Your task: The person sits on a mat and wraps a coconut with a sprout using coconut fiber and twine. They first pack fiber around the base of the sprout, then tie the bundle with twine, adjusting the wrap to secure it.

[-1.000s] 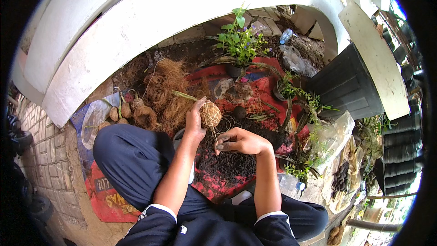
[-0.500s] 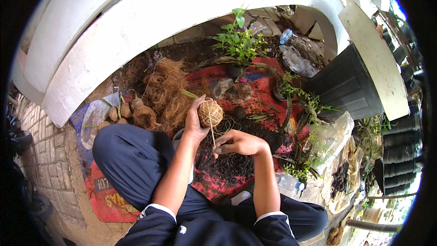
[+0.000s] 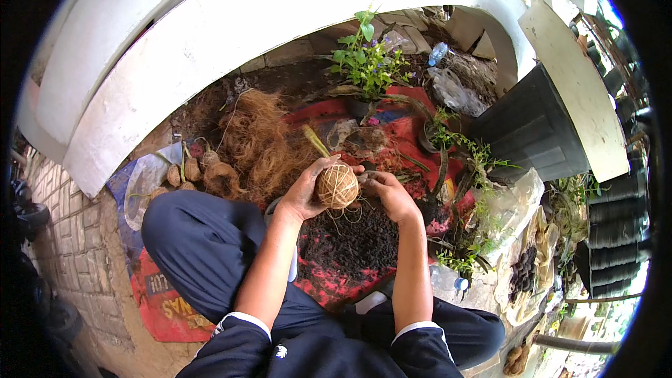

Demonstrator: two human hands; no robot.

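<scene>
My left hand (image 3: 302, 192) is wrapped round a brown fibre ball (image 3: 337, 189) bound crosswise with pale twine. A green shoot (image 3: 316, 141) sticks up from the ball's far side. Close by on the right, my right hand (image 3: 389, 194) has its fingers pinched together at the ball's side, on the twine, though the strand between them is mostly hidden. Loose loops of twine hang below the ball. Dark crumbly soil (image 3: 353, 241) lies under both hands on a red printed sheet (image 3: 336, 292).
A heap of brown coconut fibre (image 3: 255, 133) lies far left, beside several sprouting balls (image 3: 191, 166). A potted flowering plant (image 3: 367, 70) stands beyond. On the right are a black pot (image 3: 532, 129), a clear plastic bottle (image 3: 444, 278) and trailing plants (image 3: 483, 161). A white curved structure (image 3: 231, 35) arches behind.
My right hand has moved up and away, from pulling a taut strand below the ball to the ball's right side. The ball has shifted slightly right and nearer, its shoot now more upright.
</scene>
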